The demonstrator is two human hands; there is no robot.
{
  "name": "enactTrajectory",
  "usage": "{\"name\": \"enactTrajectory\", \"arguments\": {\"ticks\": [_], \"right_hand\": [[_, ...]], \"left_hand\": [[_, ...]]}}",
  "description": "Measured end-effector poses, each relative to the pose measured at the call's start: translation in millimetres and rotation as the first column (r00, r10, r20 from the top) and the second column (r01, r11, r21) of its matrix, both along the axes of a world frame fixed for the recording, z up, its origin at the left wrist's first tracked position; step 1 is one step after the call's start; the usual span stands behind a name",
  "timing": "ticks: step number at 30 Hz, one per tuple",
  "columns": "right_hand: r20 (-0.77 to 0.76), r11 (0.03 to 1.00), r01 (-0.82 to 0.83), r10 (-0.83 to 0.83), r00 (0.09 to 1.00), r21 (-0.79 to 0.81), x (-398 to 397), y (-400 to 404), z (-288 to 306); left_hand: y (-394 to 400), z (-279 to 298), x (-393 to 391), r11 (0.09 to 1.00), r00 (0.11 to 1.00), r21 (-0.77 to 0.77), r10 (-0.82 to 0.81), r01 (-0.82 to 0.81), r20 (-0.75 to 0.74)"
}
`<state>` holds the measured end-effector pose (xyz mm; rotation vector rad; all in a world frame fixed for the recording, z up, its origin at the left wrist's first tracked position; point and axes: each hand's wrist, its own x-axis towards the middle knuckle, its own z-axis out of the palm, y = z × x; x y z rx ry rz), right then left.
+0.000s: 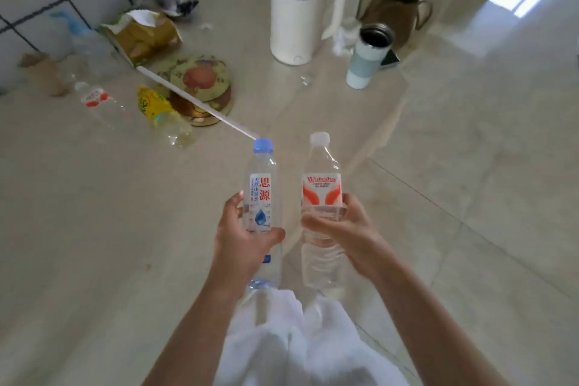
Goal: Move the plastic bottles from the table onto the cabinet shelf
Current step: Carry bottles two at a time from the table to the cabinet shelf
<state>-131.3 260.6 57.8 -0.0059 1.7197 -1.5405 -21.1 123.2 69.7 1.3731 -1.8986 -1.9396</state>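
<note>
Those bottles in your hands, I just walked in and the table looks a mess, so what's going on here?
A person is holding two plastic bottles upright: the left hand grips the blue-capped bottle, the right hand the white-capped bottle. Two more bottles, a red-labelled one and a yellow-labelled one, lie on the table. No cabinet shelf is in view.

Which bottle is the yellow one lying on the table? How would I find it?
Find the big white kettle at the back of the table, then look left and nearer to the round flowery tin. Just left of the tin lies the bottle with the yellow label; the lying bottle beside it has a red and white label.
</note>
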Motion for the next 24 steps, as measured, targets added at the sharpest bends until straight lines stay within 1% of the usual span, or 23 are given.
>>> {"name": "enactTrajectory", "arguments": {"ticks": [3, 6, 10, 15, 18, 21, 22, 24], "right_hand": [[-0.009, 0.989, 0.146, -0.146, 0.989, 0.037, -1, 50, 6], [-0.008, 0.967, 0.251, -0.25, 0.968, 0.04, 3, 104, 11], [-0.006, 0.916, 0.398, -0.398, 0.917, 0.057, 14, 190, 13], [-0.006, 0.838, 0.541, -0.542, 0.84, 0.065, 36, 292, 18], [-0.011, 0.771, 0.632, -0.633, 0.774, 0.079, 51, 350, 17], [-0.01, 0.659, 0.748, -0.75, 0.662, 0.081, 68, 404, 15], [-0.011, 0.632, 0.77, -0.772, 0.636, 0.088, 72, 412, 14], [-0.011, 0.516, 0.851, -0.854, 0.52, 0.097, 84, 448, 11]], "left_hand": [[38, 5, -18, 0.991, 0.992, -0.022, -0.129, 0.128, -0.005], [80, 8, -31, 0.976, 0.976, -0.026, -0.217, 0.216, -0.021], [155, 6, -42, 0.949, 0.948, -0.028, -0.316, 0.315, -0.044], [255, 1, -55, 0.879, 0.876, -0.035, -0.476, 0.475, -0.078], [311, -1, -63, 0.821, 0.816, -0.018, -0.569, 0.57, -0.099], [368, -2, -73, 0.716, 0.711, -0.024, -0.696, 0.698, -0.097], [378, 1, -75, 0.694, 0.69, -0.016, -0.717, 0.72, -0.099], [421, -3, -84, 0.591, 0.587, -0.028, -0.804, 0.806, -0.091]]}}
